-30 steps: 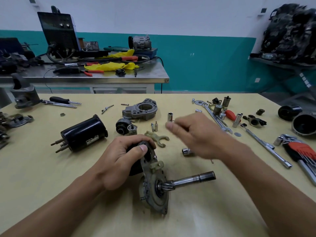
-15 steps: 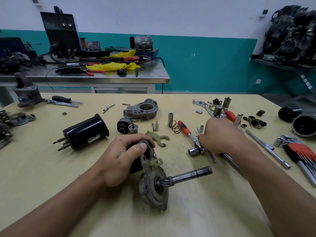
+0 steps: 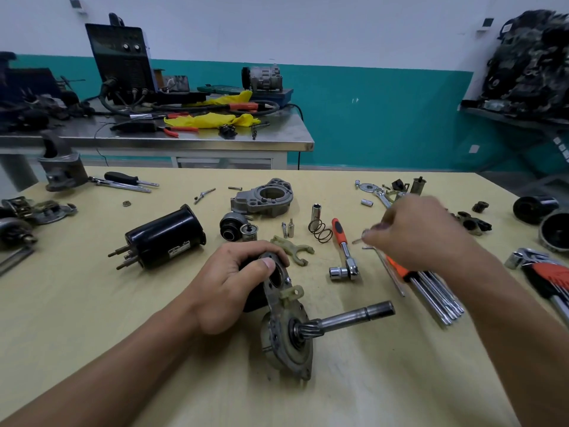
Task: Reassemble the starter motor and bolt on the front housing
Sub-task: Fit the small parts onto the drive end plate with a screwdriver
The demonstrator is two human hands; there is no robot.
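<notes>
Near centre on the yellow worktop (image 3: 92,318), the starter motor assembly (image 3: 286,343) lies on its side, and plain wood runs from it to the near edge of view, crossed only by the two forearms. Parts crowd the far half and both side edges; the far edge runs straight, with a steel bench (image 3: 215,140) beyond it. Assembly: dull, grimy round end plate, toothed pinion (image 3: 308,329), bright steel shaft (image 3: 357,315) pointing right, a beige plastic tab on top. The left hand (image 3: 234,285) grips its dark upper body, thumb on the plate rim. The right hand (image 3: 412,235) is blurred above the tools, fingers bunched; something small and metallic shows at the fingertips, but I cannot tell if it is held. The front housing (image 3: 264,198), grey cast metal, sits far centre, well apart. Counted: one black cylinder (image 3: 166,238) with three studs, one orange-handled ratchet (image 3: 341,241), one spring (image 3: 320,231), one beige fork (image 3: 292,248), one upright socket (image 3: 316,211), two hex key sets (image 3: 431,288) (image 3: 548,278).
</notes>
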